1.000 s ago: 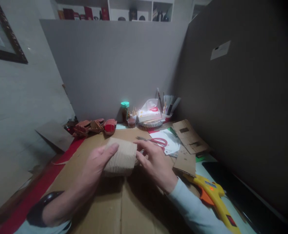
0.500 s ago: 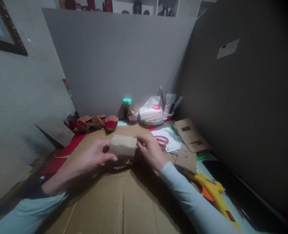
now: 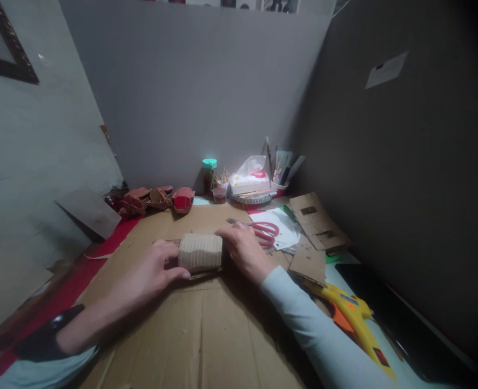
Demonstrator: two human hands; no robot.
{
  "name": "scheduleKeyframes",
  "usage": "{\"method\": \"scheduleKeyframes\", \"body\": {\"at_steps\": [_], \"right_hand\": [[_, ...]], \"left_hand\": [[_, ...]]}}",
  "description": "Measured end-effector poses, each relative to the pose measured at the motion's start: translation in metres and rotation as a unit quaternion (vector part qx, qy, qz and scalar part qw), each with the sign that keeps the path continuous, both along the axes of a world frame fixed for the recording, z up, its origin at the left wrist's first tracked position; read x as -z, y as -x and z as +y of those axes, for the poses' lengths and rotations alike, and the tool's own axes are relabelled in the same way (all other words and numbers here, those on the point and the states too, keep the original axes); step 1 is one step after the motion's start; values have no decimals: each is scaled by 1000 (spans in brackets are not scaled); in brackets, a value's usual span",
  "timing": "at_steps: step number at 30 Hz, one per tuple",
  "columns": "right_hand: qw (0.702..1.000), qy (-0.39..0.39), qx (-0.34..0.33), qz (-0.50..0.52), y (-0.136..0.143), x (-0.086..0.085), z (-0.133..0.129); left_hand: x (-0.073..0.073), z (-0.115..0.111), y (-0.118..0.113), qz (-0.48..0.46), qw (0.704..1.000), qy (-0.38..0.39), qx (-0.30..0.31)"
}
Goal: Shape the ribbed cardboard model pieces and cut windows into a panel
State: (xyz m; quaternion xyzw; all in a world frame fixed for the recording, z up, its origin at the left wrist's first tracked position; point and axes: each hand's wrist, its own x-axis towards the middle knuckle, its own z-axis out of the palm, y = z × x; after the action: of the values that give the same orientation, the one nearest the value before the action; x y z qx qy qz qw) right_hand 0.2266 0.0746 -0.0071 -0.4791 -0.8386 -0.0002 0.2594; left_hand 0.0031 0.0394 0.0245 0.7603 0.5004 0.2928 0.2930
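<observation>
A small curved piece of corrugated cardboard (image 3: 200,252), ribbed on top, is between my two hands, low over the large cardboard sheet (image 3: 198,335). My left hand (image 3: 161,265) grips its left end, thumb along the near edge and fingers behind. At the right end, my right hand (image 3: 241,248) holds it with bent fingers; some fingertips are hidden. Red-handled scissors (image 3: 266,233) lie just beyond the right hand. Flat cardboard shows under the near edge of the curved piece, but I cannot tell if it is a separate layer.
A yellow glue gun (image 3: 354,316) lies at the right beside cardboard scraps (image 3: 317,221). Red-brown cardboard pieces (image 3: 183,200) sit at the back left. Along the back stand a jar with a turquoise lid (image 3: 209,173), a tissue pack (image 3: 250,182) and a cup of brushes (image 3: 280,188).
Both hands have lowered the curved cardboard piece toward the sheet and levelled it. The scissors show more fully now. The camera view has tipped slightly downward.
</observation>
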Motion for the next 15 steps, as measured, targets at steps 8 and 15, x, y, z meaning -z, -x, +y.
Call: {"method": "scheduleKeyframes", "body": {"at_steps": [8,15], "right_hand": [[999,-7,-34,4,-5,0,3],[994,21,-97,40,-5,-9,-2]], "left_hand": [[-4,-6,10,-1,999,-5,-31],[6,1,13,-34,995,49,77]]}}
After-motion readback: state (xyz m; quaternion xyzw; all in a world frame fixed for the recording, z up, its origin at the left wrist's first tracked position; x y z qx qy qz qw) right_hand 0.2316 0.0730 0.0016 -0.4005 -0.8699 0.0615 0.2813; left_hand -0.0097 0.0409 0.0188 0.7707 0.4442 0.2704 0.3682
